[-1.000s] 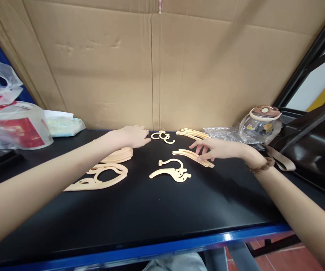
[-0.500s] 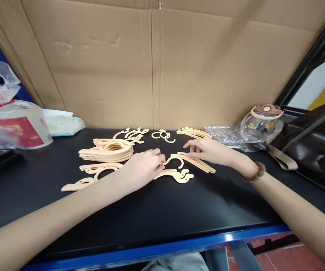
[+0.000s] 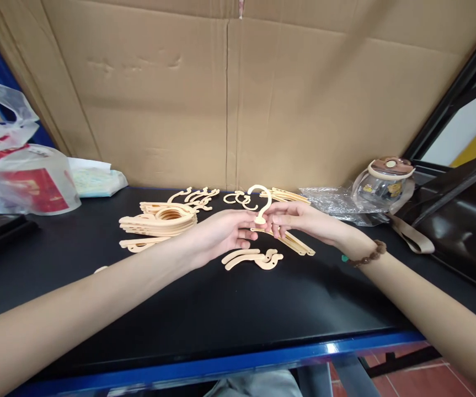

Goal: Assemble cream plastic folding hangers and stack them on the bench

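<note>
A cream plastic hanger hook stands upright above the table, its round base pinched between fingertips. My left hand is closed on the base from the left, thumb and forefinger at it. From the right, my right hand also grips the base with its fingertips. Under the hands lie long flat arm pieces. Two curved strips and a bird-shaped piece rest just in front. Left of them is a stack of cream hanger parts, partly behind my left forearm.
Along the back lie loose hooks, small curved parts and more strips. Plastic wrap, a clear bottle and a dark bag are at right. A plastic bag and a tissue pack stand left.
The hook that lay on the table by my left hand is now raised upright. Both hands have come together at its base.
</note>
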{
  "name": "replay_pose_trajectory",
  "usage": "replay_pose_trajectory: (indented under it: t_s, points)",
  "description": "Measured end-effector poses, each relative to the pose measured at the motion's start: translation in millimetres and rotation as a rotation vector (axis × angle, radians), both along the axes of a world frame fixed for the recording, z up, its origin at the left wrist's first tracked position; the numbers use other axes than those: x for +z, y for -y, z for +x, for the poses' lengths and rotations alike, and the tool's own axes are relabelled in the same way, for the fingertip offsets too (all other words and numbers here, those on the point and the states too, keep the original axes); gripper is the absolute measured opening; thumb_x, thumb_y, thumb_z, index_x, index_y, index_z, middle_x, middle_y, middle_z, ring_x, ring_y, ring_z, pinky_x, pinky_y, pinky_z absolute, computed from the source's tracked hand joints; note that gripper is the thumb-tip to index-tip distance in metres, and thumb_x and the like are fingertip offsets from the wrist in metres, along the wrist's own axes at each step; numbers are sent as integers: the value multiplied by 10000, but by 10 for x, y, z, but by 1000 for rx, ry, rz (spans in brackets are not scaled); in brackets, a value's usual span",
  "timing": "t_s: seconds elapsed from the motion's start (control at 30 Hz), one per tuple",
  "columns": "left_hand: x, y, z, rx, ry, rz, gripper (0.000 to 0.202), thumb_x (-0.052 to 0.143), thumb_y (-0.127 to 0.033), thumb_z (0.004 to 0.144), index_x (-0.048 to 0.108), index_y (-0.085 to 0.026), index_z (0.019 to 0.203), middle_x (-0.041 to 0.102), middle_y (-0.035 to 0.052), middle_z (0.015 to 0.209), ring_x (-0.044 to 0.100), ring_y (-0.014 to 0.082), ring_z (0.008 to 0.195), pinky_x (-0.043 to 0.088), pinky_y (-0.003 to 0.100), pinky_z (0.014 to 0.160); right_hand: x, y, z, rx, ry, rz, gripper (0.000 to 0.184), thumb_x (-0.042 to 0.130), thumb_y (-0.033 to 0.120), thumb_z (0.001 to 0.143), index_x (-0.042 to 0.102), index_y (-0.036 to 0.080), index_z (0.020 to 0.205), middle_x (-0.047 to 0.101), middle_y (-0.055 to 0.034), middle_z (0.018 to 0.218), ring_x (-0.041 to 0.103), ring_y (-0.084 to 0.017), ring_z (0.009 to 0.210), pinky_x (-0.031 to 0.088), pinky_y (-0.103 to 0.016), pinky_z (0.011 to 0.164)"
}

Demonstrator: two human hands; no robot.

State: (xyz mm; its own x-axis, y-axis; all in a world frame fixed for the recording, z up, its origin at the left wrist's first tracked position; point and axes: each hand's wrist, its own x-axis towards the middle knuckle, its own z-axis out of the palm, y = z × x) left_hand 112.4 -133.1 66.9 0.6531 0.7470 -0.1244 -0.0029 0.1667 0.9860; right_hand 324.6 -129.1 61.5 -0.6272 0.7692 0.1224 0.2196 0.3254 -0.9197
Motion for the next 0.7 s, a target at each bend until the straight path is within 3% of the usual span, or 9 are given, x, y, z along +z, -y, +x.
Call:
replay_pose_trajectory:
  t_s: [0.1,0.2,0.27,0.33,0.4,0.47,0.6,0.7]
  points:
    - [17,-25,121,-4,2,-10,155,539,-261,849,632,-139,872,629,65,992,510,87,715,406,214,638,-49,-23,-7,-113,-147,-93,234,601,386,853,645,167,924,616,-12,858,552,-88,726,460,-230,697]
    - [12,-61,221,-8,-125,119,178,489,-262,879,607,-138,926,627,83,1031,533,97,709,425,229,619,-64,-75,33,-223,-184,-120,236,630,400,821,635,165,841,612,-8,826,548,-92,724,454,-233,687]
    - [-31,-104,268,37,-311,358,225,446,-275,904,587,-144,1021,629,88,1037,568,127,745,450,262,633,-36,-112,86,-352,-174,-68,242,640,408,801,617,168,795,604,-7,794,549,-99,709,456,-238,668]
    - [-101,-161,304,44,-543,776,227,433,-241,913,582,-155,1061,625,77,1031,585,167,838,466,307,704,2,-146,150,-483,-147,-3,249,621,415,806,599,169,775,608,-16,782,560,-109,702,462,-242,648]
    - [-177,-219,335,-56,-728,1234,201,459,-179,900,603,-158,1040,612,72,1036,570,205,941,454,347,799,24,-178,209,-511,-85,7,250,593,408,827,586,165,770,635,-39,800,587,-122,717,483,-254,660]
    - [-241,-269,368,-190,-826,1532,199,477,-154,896,615,-154,1038,600,79,1059,554,225,988,432,372,859,13,-209,246,-456,-14,-36,234,566,388,856,577,165,785,670,-59,830,623,-136,749,507,-266,683]
    - [-298,-330,423,-295,-876,1731,221,522,-100,843,603,-146,1044,601,83,1045,549,230,983,416,365,875,-76,-263,248,-404,109,-105,204,537,337,894,573,168,786,697,-60,814,667,-148,756,527,-260,665]
    - [-256,-321,409,-317,-887,1819,191,560,-83,795,592,-141,974,588,79,1010,537,226,944,420,330,808,-125,-283,230,-418,133,-113,208,544,332,896,588,164,783,697,-55,802,677,-154,757,535,-258,653]
